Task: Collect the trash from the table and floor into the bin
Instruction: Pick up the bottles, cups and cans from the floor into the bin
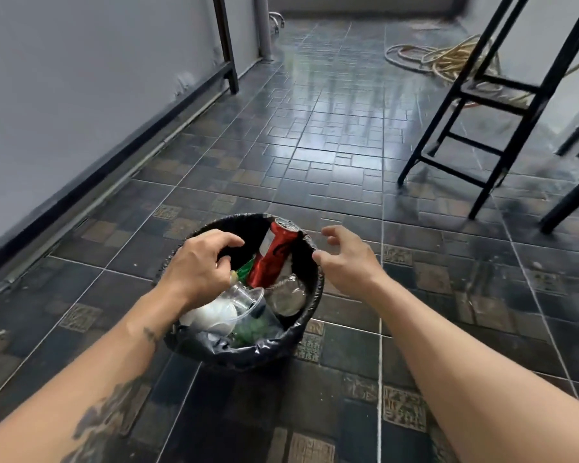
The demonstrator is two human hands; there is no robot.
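Bin (248, 354): round, black-bag-lined, standing on dark tiled floor (315, 145); holds a red can (274, 255) propped upright, clear plastic cups (286, 295) and white crumpled waste (211, 315). Left hand (198, 265) over the rim, fingers curled, grip contents unclear. Right hand (345, 259) just beside the rim, loosely spread, holding nothing.

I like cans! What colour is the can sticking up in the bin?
The can is red with black markings, seen in the head view.

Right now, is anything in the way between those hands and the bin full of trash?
Nothing visible. The left hand is over the bin, fingers curled above the clear cup. The right hand hangs open beside the rim near the red can, holding nothing.
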